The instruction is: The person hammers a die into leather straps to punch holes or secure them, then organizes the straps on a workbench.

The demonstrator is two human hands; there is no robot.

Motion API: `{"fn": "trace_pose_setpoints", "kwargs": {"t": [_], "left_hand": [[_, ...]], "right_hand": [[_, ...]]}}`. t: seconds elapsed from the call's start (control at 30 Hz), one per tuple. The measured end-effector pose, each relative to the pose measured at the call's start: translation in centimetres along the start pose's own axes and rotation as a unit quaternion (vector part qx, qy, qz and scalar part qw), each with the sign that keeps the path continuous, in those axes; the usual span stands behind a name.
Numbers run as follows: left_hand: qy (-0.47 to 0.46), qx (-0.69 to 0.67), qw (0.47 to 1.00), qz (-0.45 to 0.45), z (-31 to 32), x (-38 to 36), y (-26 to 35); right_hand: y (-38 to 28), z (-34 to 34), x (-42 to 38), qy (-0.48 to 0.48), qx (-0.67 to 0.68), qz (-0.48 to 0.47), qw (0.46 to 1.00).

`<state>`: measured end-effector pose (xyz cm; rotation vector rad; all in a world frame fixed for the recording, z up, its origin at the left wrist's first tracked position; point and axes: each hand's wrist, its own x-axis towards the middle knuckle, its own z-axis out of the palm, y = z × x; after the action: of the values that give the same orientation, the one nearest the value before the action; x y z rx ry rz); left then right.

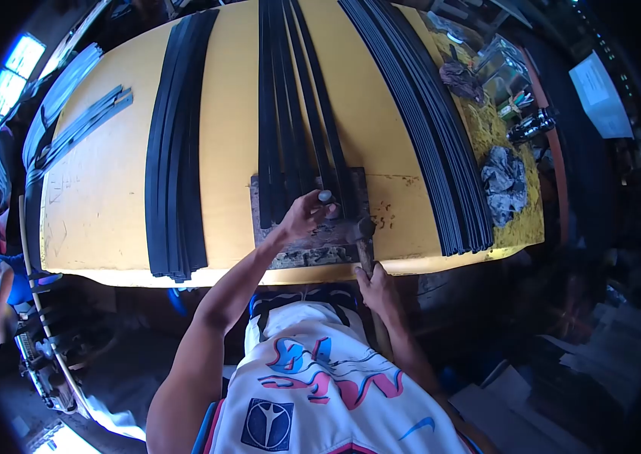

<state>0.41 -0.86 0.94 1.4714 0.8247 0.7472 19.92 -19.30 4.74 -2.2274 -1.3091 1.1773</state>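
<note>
My left hand [307, 215] is closed around a small punch-like tool with a round pale top [325, 196], above the ends of several dark strips [284, 98]. Those ends lie on a worn dark board [301, 256] at the table's front edge. My right hand [378, 289] grips the handle of a hammer [364, 234], its head near the board's right edge. The tool's lower end is hidden by my left fingers.
On the yellow table [229, 144] lie a left bundle of dark strips [176, 151], a right bundle [422, 121] and grey strips [93, 121]. A crumpled cloth [505, 185] lies at right. Another person in a blue sleeve [4, 278] is at far left.
</note>
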Motion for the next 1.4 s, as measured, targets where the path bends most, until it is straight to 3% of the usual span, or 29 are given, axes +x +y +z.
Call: {"fn": "trace_pose_setpoints", "kwargs": {"t": [0.1, 0.13, 0.2, 0.27, 0.4, 0.57, 0.8, 0.9, 1.07, 1.3, 1.4], "left_hand": [[-0.016, 0.095, 0.995, 0.027, 0.4, 0.7, -1.4], [-0.019, 0.098, 0.995, 0.027, 0.5, 0.9, -1.6], [-0.014, 0.07, 0.997, 0.018, 0.9, 0.7, -2.0], [-0.015, 0.069, 0.997, 0.014, 1.0, 0.7, -1.9], [-0.013, 0.067, 0.998, 0.001, 1.1, 0.5, -1.6], [-0.003, 0.054, 0.999, 0.009, 1.4, 0.3, -1.9], [-0.008, 0.055, 0.998, 0.012, 1.3, 0.4, -1.6], [-0.001, 0.062, 0.998, 0.018, 1.4, 0.3, -1.9], [0.002, 0.058, 0.998, 0.019, 1.6, 0.2, -2.0], [0.009, 0.123, 0.992, 0.033, 1.8, -0.4, -0.8], [-0.003, 0.17, 0.985, 0.02, 1.7, -0.7, -0.7]], "right_hand": [[-0.1, -0.5, -0.6, 0.005, 0.007, -0.034, 0.999], [-1.2, -1.3, -0.9, -0.022, 0.044, 0.001, 0.999], [-0.8, -1.4, -1.2, -0.05, 0.085, 0.04, 0.994], [1.2, -0.1, -0.3, -0.012, 0.045, -0.024, 0.999], [2.5, 0.5, 0.1, 0.0, 0.045, -0.05, 0.998], [1.5, -0.6, -0.2, -0.041, 0.066, -0.007, 0.997], [1.3, -0.8, -0.2, -0.028, 0.041, -0.033, 0.998], [0.6, -1.3, -0.4, -0.067, 0.068, 0.02, 0.995], [3.0, 0.4, 0.3, -0.008, 0.012, -0.073, 0.997], [1.6, -0.5, -0.9, -0.015, -0.003, -0.054, 0.998], [0.1, -1.0, -1.5, 0.034, -0.036, -0.089, 0.995]]}}
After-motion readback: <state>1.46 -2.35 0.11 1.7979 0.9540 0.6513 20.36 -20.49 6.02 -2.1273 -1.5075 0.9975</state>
